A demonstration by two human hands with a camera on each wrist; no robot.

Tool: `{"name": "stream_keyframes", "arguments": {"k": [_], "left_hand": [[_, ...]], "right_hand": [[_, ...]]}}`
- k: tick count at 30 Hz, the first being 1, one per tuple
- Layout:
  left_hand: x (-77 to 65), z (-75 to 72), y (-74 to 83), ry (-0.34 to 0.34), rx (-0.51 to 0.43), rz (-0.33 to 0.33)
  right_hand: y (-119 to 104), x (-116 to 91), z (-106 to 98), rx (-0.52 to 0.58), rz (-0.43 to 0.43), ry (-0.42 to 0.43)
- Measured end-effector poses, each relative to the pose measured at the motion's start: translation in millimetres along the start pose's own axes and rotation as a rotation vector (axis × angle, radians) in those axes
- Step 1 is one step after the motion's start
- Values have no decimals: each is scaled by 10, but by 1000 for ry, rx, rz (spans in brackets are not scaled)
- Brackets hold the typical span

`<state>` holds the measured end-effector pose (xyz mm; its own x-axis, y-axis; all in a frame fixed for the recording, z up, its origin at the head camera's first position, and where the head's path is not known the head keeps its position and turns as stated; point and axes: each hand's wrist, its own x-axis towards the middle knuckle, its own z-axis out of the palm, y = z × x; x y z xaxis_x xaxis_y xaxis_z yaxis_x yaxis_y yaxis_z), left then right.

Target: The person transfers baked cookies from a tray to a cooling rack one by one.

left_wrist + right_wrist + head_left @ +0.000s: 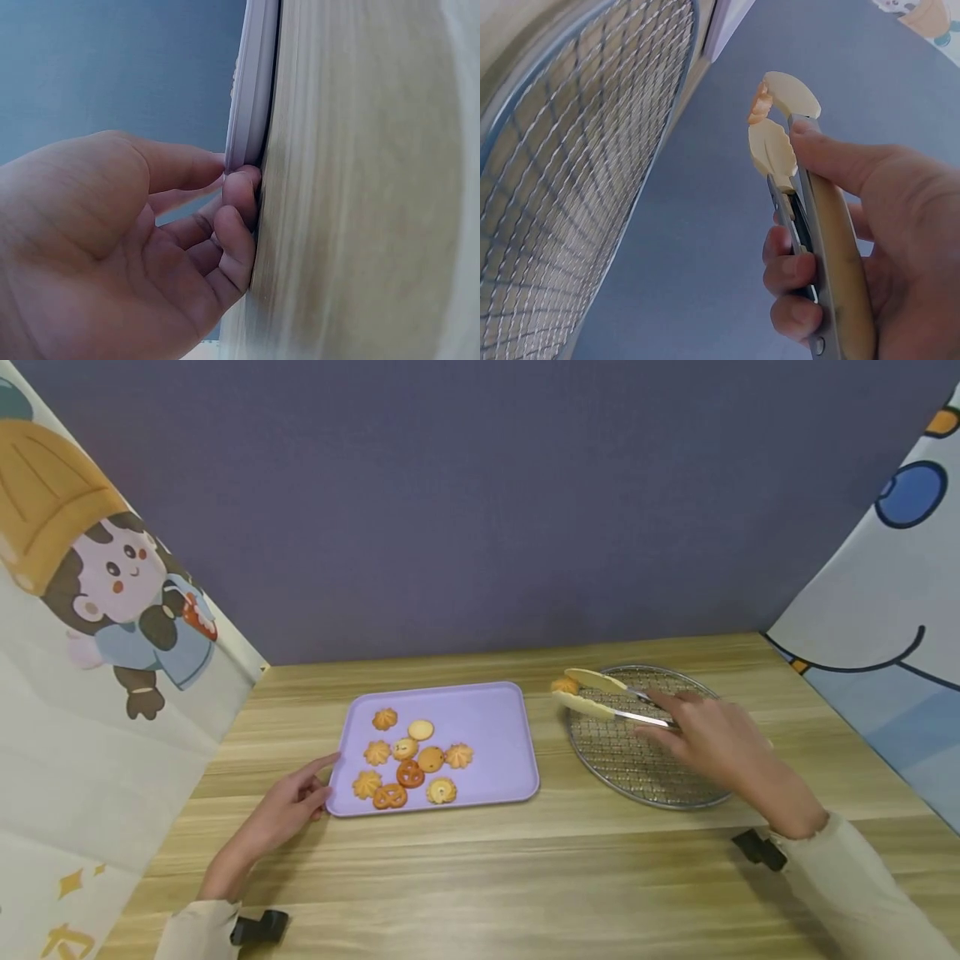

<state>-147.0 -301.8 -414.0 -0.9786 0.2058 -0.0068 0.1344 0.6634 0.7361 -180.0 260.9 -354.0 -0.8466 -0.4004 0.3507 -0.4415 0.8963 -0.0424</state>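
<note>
In my right hand [720,739] are metal tongs [834,247] with cream tips, thumb on one arm and fingers curled round the other. Between the tips is a golden ridged cookie [759,106], held above the left edge of a round wire rack [637,760]. My left hand [281,810] pinches the near left corner of a lilac tray [251,112], thumb at the rim and other fingers curled low by the table. Flower-shaped cookies [367,784], pretzels [390,796] and round cookies [431,760] lie mostly on the tray's left half.
Tray and rack stand side by side on a wood-grain table [510,868], a narrow gap between them. A dark blue panel [480,510] rises behind the table. Printed cartoon walls flank it at left [97,710] and right [877,610].
</note>
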Motion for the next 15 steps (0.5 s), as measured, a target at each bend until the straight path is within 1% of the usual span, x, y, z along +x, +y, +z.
{"name": "stream_keyframes", "arguments": {"k": [7,12,15], "left_hand": [[-13,13,-13,6,-6,7],[-12,17,-11,13,-10,15],[-14,22,-11,15,-9,21]], "right_hand": [[170,12,40,1,26,-23],[284,16,113,14,38,-22],[345,9,166,27,53,-42]]}}
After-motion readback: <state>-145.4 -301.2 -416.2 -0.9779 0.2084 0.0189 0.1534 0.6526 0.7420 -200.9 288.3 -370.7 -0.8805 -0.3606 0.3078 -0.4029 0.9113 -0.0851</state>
